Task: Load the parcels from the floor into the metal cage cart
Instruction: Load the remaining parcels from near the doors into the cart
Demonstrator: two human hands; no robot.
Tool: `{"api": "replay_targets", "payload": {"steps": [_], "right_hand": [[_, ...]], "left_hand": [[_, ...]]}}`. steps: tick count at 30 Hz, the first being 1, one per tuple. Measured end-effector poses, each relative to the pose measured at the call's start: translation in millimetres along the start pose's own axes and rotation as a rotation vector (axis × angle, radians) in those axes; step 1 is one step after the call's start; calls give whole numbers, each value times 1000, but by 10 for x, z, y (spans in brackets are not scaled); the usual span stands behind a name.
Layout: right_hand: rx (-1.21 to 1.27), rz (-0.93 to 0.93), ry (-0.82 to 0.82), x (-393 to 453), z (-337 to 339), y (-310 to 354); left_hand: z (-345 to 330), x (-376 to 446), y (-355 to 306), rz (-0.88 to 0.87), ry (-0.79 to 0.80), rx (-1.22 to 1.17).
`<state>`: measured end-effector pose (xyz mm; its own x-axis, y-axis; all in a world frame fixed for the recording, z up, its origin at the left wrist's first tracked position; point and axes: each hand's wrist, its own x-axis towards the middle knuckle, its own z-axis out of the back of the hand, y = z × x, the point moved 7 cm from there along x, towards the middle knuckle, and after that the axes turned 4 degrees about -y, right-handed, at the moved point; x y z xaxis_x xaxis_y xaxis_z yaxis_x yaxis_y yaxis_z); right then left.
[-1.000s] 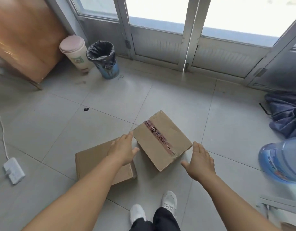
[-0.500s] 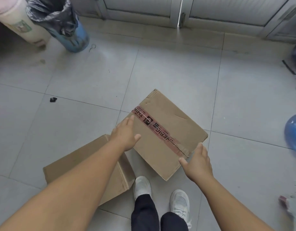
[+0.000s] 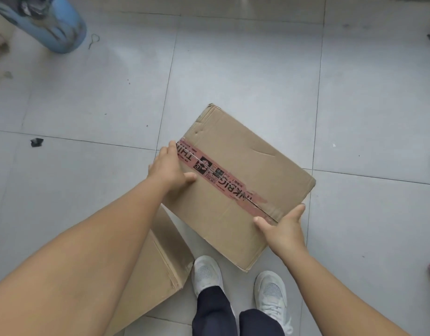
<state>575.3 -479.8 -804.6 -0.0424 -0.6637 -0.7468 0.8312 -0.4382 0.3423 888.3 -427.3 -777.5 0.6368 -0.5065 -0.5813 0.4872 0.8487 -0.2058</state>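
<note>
Nearest the camera, two white shoes (image 3: 238, 280) stand on the tiled floor (image 3: 257, 76), toes pointing toward the work. Just left of them, largely under the left forearm, a plain box (image 3: 160, 270) lies flat on the floor; nothing holds it. Directly ahead of the shoes sits the taped box (image 3: 235, 190), its top sealed by a strip of red printed tape (image 3: 221, 178) running corner-wise. The left hand (image 3: 169, 169) clasps the box's left edge at one end of the tape, thumb laid on the top face and fingers wrapped over the side. The right hand (image 3: 285, 230) clasps the opposite, near-right edge at the other end of the tape, thumb likewise on top and fingers down the side. Whether the taped box rests on the floor or is just clear of it cannot be told from this view. Further out, a dark scrap (image 3: 37, 142) lies on a tile to the left, and a blue bin (image 3: 51, 27) stands at the far left corner. The cage cart is not in view. Judged status: the first grasp is in hand; no parcel is seen loaded, and both boxes remain to be carried to the cart.
</note>
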Motion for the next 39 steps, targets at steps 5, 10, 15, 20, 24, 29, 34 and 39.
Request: {"api": "replay_targets", "payload": {"steps": [5,10,15,20,24,29,34,39], "right_hand": [[219,-69,0,95,63,-108],[233,-74,-24,-85,342,-249],[238,-57,-79,-471,912,-277],[276,0,-158,-954,1673,-92],[322,61,-240,-1372,2289,41],[411,137,-329,-1939,2966,172],[479,197,-420,-2584,3551,170],[540,241,-522,-3314,4020,-30]], "left_hand": [[-82,-193,126,86,62,-190],[-149,-630,57,95,40,-252],[79,-1119,-231,47,-33,-272],[583,-1733,-667,-1,-145,-329],[1070,-2166,-1052,-72,-198,-368],[1691,-2724,-1592,-197,-229,-419],[2146,-3328,-1955,-347,-264,-456],[2472,-3953,-2138,-501,-271,-499]]}}
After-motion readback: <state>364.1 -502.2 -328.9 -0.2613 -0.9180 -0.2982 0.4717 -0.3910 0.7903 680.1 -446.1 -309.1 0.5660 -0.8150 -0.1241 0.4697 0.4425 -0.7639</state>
